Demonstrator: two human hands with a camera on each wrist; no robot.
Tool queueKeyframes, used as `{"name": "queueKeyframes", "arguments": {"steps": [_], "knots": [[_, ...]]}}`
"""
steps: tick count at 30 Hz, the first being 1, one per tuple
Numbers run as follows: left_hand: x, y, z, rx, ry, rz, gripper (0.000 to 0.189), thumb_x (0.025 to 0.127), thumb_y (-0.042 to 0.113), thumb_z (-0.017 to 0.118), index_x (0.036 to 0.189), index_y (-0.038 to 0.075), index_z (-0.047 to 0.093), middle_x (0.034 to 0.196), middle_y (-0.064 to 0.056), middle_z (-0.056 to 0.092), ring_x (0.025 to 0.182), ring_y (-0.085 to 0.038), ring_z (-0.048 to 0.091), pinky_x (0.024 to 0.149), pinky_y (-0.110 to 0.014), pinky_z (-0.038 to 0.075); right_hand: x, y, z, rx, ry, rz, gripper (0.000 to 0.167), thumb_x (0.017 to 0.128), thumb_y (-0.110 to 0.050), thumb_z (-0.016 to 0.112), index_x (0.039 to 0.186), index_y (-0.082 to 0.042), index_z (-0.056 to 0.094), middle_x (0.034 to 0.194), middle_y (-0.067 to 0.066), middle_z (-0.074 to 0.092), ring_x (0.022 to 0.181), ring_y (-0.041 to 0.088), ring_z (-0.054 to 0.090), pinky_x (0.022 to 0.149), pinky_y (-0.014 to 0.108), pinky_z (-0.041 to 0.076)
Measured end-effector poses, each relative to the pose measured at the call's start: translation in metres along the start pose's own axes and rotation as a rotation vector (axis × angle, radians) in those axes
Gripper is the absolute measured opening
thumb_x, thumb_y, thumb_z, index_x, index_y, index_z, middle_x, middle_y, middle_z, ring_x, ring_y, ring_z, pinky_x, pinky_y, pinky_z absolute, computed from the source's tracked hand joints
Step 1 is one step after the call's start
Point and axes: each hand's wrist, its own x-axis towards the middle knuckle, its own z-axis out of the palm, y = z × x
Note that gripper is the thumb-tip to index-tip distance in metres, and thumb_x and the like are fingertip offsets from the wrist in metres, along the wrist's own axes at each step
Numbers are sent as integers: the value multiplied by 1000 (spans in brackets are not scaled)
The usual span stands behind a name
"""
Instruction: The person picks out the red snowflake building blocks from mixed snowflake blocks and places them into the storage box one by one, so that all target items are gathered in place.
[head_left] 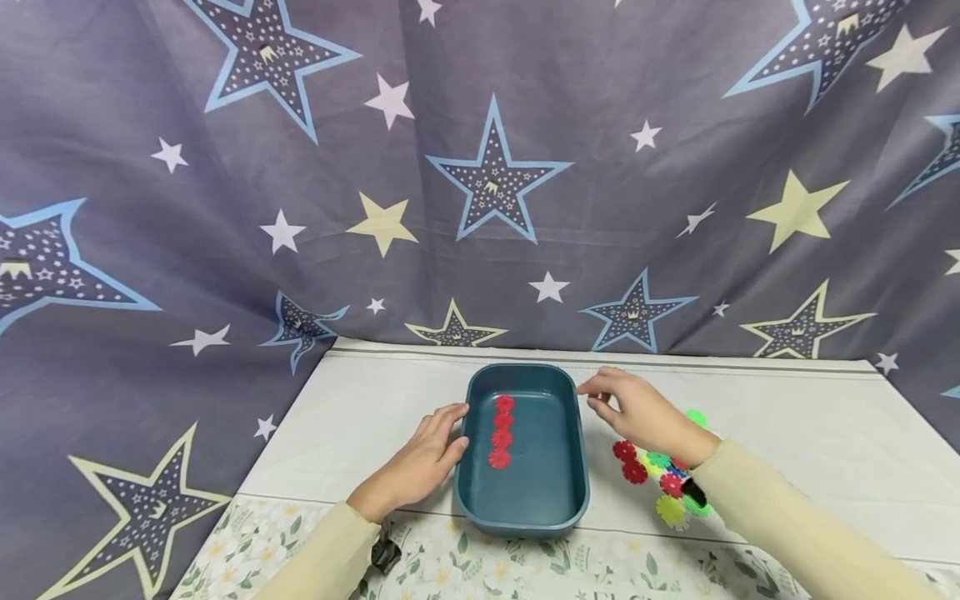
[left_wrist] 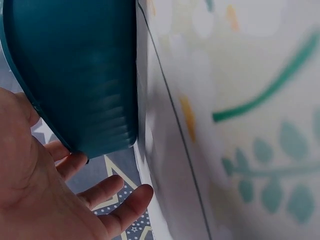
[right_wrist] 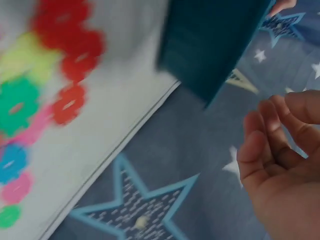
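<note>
A dark teal rectangular bin (head_left: 522, 500) stands on the table with a column of several red flower-shaped discs (head_left: 502, 437) along the left part of its floor. My left hand (head_left: 422, 457) rests its fingertips against the bin's left rim. In the left wrist view, the fingers (left_wrist: 80, 165) are spread and relaxed by the bin's outer wall (left_wrist: 75, 80). Just beside the right rim hovers my right hand (head_left: 637, 408), its fingers loosely bent. Nothing shows between those fingers (right_wrist: 270, 117) in the right wrist view.
A loose pile of multicoloured flower discs (head_left: 670, 483) lies right of the bin, partly hidden under my right forearm. White cloth (head_left: 787, 433) covers the table, with a floral strip (head_left: 450, 575) at its front. A grey star-patterned curtain (head_left: 615, 208) hangs behind.
</note>
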Motion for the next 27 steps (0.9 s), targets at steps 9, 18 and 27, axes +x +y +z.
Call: {"name": "queueKeyframes", "arguments": {"steps": [9, 18, 27], "knots": [[0, 0, -1, -6, -1, 2, 53, 103, 35, 37, 148, 9, 28, 149, -3, 26, 134, -22, 26, 105, -43, 29, -43, 27, -4, 10, -141, 88, 23, 82, -2, 71, 104, -7, 69, 92, 0, 59, 79, 13, 56, 68, 35, 51], [0, 1, -2, -28, -4, -21, 51, 103, 30, 41, 149, 11, 28, 150, -2, 25, 136, -24, 23, 105, -46, 28, -70, 28, -2, 80, -301, 69, 33, 74, -2, 78, 106, -5, 69, 89, -3, 56, 76, 16, 49, 63, 27, 45], [-1, 2, -2, -26, -11, -7, 51, 103, 31, 39, 148, 10, 28, 150, -2, 25, 134, -21, 25, 104, -43, 31, -81, 32, 8, 53, -289, 37, 28, 74, 0, 78, 100, -9, 71, 89, -6, 56, 74, 9, 48, 62, 25, 44]]}}
